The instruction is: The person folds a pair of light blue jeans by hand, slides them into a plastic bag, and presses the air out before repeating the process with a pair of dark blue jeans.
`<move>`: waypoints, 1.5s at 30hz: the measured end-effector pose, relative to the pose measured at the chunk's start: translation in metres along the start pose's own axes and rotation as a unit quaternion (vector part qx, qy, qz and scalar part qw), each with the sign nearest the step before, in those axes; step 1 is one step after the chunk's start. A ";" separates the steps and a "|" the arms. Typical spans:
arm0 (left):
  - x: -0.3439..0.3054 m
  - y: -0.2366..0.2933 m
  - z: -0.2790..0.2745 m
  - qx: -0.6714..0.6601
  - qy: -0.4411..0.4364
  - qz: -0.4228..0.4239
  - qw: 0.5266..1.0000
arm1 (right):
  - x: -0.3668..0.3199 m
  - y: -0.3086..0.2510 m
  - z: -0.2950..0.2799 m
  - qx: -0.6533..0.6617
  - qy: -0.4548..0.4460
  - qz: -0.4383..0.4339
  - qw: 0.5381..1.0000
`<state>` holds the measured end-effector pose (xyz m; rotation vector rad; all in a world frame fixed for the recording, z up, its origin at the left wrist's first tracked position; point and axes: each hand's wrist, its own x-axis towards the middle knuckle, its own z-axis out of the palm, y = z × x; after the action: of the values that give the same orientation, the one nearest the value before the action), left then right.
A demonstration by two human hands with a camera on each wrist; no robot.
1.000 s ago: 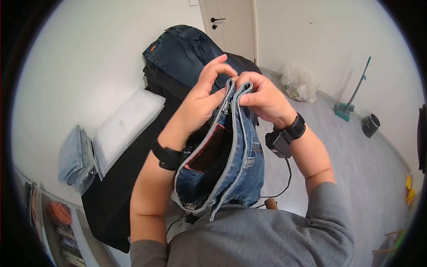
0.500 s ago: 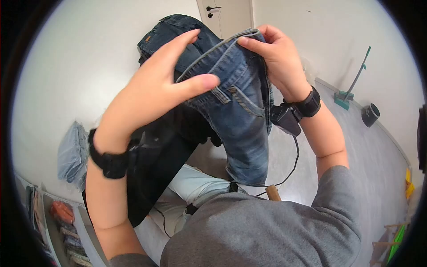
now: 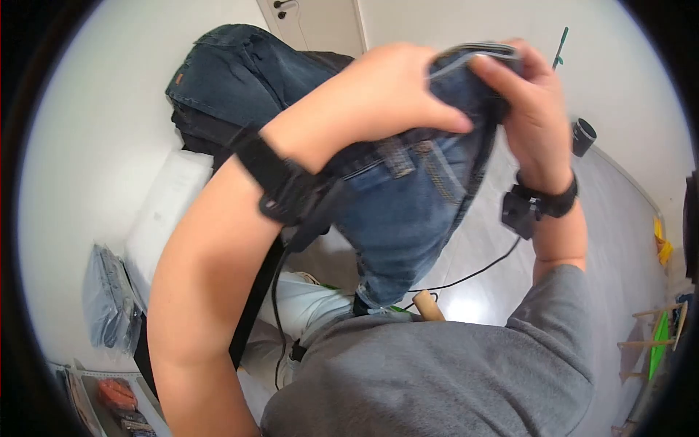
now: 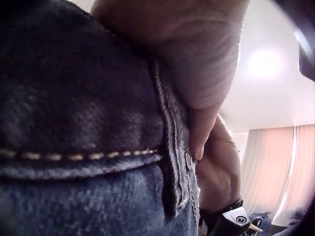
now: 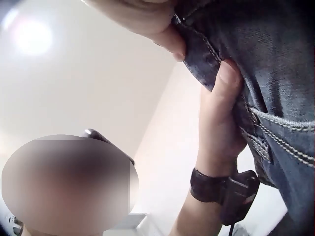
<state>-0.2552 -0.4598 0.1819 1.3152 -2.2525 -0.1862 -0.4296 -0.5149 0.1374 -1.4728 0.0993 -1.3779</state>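
Blue jeans (image 3: 397,211) hang from both hands, their waistband raised at the upper right. My right hand (image 3: 535,120) pinches the folded waistband end between thumb and fingers. Close to its left, my left hand (image 3: 386,91) grips the waistband, thumb on the near side, its other fingers hidden behind the denim. A belt loop and stitched pocket edge show below. The left wrist view has the denim (image 4: 78,108) up close beside the left hand (image 4: 192,54). In the right wrist view, the left thumb lies on the denim (image 5: 275,64), below the right hand (image 5: 142,19).
Dark jeans (image 3: 240,73) lie in a pile at the upper left, near a white wrapped package (image 3: 171,197). Bagged clothing (image 3: 109,298) is at the left wall, above a shelf. A black bin (image 3: 583,137) stands on the floor at right. A cable trails from the right wrist.
My left hand, spread over the waistband before, has moved right and grips it near the right hand. The right hand has shifted right with the jeans. The head view has turned.
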 end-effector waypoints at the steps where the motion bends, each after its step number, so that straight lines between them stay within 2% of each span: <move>1: 0.015 0.001 0.011 0.019 0.000 0.031 0.999 | -0.005 -0.004 -0.017 -0.030 0.019 -0.021 0.999; 3: 0.040 0.012 0.032 0.040 -0.006 0.061 0.997 | -0.015 -0.015 -0.049 -0.070 0.040 -0.023 0.996; 4: 0.052 0.022 0.038 0.099 -0.023 0.061 0.993 | -0.019 -0.017 -0.066 -0.067 0.051 -0.037 0.996; 6: 0.066 0.031 0.050 0.058 -0.020 0.092 0.994 | -0.030 -0.025 -0.086 -0.092 0.079 -0.059 0.991; 7: 0.073 0.027 0.055 0.052 -0.025 0.097 0.994 | -0.036 -0.023 -0.099 -0.105 0.058 -0.087 0.989; 8: 0.080 0.021 0.057 0.066 -0.011 0.146 0.987 | -0.043 -0.017 -0.105 -0.110 0.068 -0.087 0.988; 9: 0.087 0.012 0.058 0.081 0.003 0.195 0.977 | -0.049 -0.008 -0.111 -0.189 0.067 -0.128 0.971; 10: 0.083 0.011 0.053 0.072 -0.011 0.152 0.986 | -0.059 0.001 -0.115 -0.269 0.068 -0.168 0.946; 11: 0.081 0.007 0.039 0.046 -0.045 0.092 0.994 | -0.068 0.010 -0.126 -0.329 0.040 -0.152 0.931; 13: 0.068 0.015 0.000 0.001 -0.101 -0.035 0.994 | -0.095 0.036 -0.125 -0.358 0.075 -0.076 0.928; 16: 0.051 -0.033 -0.020 0.144 0.014 0.043 0.989 | -0.135 0.096 -0.122 -0.372 0.094 0.036 0.923; 17: 0.047 -0.045 -0.026 0.157 0.046 0.131 0.978 | -0.140 0.112 -0.116 -0.376 0.099 0.057 0.919; 19: 0.029 -0.027 -0.035 0.168 0.018 0.029 0.985 | -0.150 0.149 -0.104 -0.327 0.097 0.089 0.936; 21: 0.017 -0.030 -0.044 0.152 -0.003 -0.025 0.988 | -0.156 0.170 -0.076 -0.305 0.101 0.117 0.940; 22: 0.010 -0.028 -0.045 0.143 0.001 -0.069 0.987 | -0.160 0.184 -0.063 -0.253 0.102 0.155 0.950; 23: 0.004 -0.026 -0.045 0.135 0.005 -0.114 0.984 | -0.165 0.196 -0.053 -0.252 0.069 0.124 0.957; 24: -0.001 -0.030 -0.048 0.102 -0.010 -0.132 0.986 | -0.171 0.206 -0.044 -0.297 -0.007 0.107 0.949; 26: -0.014 -0.049 -0.055 0.015 -0.020 -0.144 0.989 | -0.180 0.202 -0.019 -0.184 -0.104 0.096 0.973; 28: -0.026 -0.055 -0.056 0.012 -0.017 -0.145 0.989 | -0.191 0.209 -0.014 -0.195 -0.113 0.093 0.970; 29: -0.031 -0.058 -0.056 0.008 -0.020 -0.179 0.984 | -0.197 0.212 -0.015 -0.216 -0.133 0.087 0.963; 30: -0.038 -0.068 -0.059 0.008 -0.025 -0.182 0.983 | -0.203 0.217 -0.019 -0.272 -0.104 0.100 0.951; 32: -0.044 -0.082 -0.068 0.034 -0.090 -0.116 0.988 | -0.208 0.219 -0.033 -0.266 -0.009 0.086 0.960; 33: -0.048 -0.079 -0.065 0.059 -0.084 -0.102 0.989 | -0.212 0.216 -0.040 -0.266 0.006 0.139 0.954; 34: -0.049 -0.079 -0.064 0.058 -0.086 -0.102 0.989 | -0.215 0.216 -0.042 -0.266 0.007 0.141 0.954; 36: -0.050 -0.079 -0.063 0.081 -0.103 -0.081 0.988 | -0.222 0.216 -0.044 -0.367 0.064 0.070 0.925; 37: -0.049 -0.077 -0.063 0.114 -0.124 -0.060 0.984 | -0.229 0.227 -0.043 -0.360 0.073 0.101 0.924; 38: -0.050 -0.073 -0.060 0.114 -0.124 -0.059 0.984 | -0.234 0.234 -0.044 -0.361 0.074 0.101 0.924; 40: -0.052 -0.061 -0.047 0.116 -0.070 0.026 0.990 | -0.241 0.248 -0.045 -0.340 0.051 0.122 0.931; 41: -0.053 -0.057 -0.046 0.088 -0.073 0.021 0.993 | -0.244 0.257 -0.048 -0.340 0.052 0.122 0.931; 42: -0.055 -0.058 -0.048 0.128 -0.071 0.072 0.987 | -0.246 0.264 -0.052 -0.351 0.008 0.117 0.929; 43: -0.057 -0.060 -0.051 0.118 -0.076 0.077 0.987 | -0.248 0.270 -0.055 -0.360 -0.037 0.113 0.926; 45: -0.063 -0.061 -0.056 0.101 -0.078 0.086 0.988 | -0.251 0.277 -0.056 -0.349 -0.070 0.121 0.927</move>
<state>-0.1555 -0.4302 0.1848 1.2348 -2.5606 0.0012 -0.3991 -0.5008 -0.2390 -2.0538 0.7188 -1.0714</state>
